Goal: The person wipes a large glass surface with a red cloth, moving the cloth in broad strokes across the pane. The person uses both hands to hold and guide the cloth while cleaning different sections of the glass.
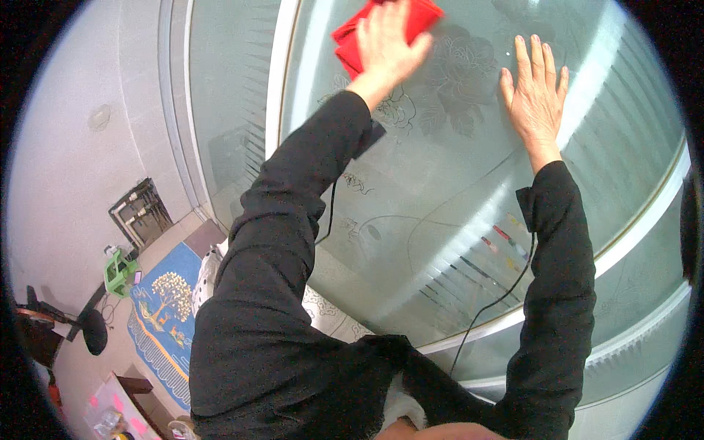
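Note:
My left hand point(388, 47) presses a folded red cloth point(423, 16) flat against a frosted glass door panel point(456, 165). The fingers lie across the cloth, and its corners stick out on both sides. To the right, my right hand point(536, 96) rests on or just over the same glass with its fingers apart and nothing in it. Etched flowers point(459, 66) show in the glass between the two hands. Black sleeves cover both arms, and a thin black cord point(489, 305) hangs by the right one.
A white door frame point(280, 82) borders the glass. Lower left are a wall recess with pipes point(143, 212), a green plastic stool point(118, 272), a blue fringed mat with a tree pattern point(165, 308), a black stand-like object point(93, 330) and a low table point(118, 410).

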Demonstrator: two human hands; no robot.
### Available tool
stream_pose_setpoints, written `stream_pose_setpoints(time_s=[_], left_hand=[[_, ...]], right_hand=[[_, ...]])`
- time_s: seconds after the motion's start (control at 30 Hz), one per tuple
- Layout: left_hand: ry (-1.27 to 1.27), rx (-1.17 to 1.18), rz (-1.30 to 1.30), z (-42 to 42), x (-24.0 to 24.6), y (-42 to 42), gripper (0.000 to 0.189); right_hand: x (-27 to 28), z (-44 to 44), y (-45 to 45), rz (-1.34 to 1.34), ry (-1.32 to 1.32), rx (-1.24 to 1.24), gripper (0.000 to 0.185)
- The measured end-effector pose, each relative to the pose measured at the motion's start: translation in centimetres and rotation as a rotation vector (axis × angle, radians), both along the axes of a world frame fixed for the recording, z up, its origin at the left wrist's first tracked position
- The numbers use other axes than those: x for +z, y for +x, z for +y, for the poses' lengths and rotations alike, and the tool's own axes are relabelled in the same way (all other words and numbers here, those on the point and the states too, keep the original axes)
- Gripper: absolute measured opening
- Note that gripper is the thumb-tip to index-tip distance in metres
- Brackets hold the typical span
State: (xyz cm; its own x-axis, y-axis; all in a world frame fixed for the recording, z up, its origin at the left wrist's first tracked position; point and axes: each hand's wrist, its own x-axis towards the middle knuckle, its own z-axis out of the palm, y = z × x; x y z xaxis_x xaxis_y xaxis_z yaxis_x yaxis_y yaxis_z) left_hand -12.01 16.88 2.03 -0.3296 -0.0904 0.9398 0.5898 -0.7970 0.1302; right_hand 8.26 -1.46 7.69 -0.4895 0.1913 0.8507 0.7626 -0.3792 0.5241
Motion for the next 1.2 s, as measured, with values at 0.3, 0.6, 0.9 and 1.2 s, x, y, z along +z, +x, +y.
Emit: stream_pose_setpoints(time_s=[0.3, 0.6, 0.9, 1.2], left_hand=[[0.399, -0.044, 1.257, -6.9, -7.5, -0.9, 0.088], [-0.043, 0.044, 0.030, 1.7, -2.8, -6.1, 0.046], [-0.415, -1.120, 0.160, -1.0, -3.4, -5.9, 0.043], [-0.226, -0.357, 0.049, 0.0, -4.0, -7.4, 0.034]], right_hand=[[0.2, 0.0, 0.2, -0.023, 0.015, 0.027, 0.063], [0.0, 0.3, 0.4, -0.027, 0.013, 0.059, 0.061], [0.0, 0.4, 0.6, -0.027, 0.013, 0.039, 0.061], [-0.1, 0.5, 0.7, -0.025, 0.010, 0.063, 0.061]])
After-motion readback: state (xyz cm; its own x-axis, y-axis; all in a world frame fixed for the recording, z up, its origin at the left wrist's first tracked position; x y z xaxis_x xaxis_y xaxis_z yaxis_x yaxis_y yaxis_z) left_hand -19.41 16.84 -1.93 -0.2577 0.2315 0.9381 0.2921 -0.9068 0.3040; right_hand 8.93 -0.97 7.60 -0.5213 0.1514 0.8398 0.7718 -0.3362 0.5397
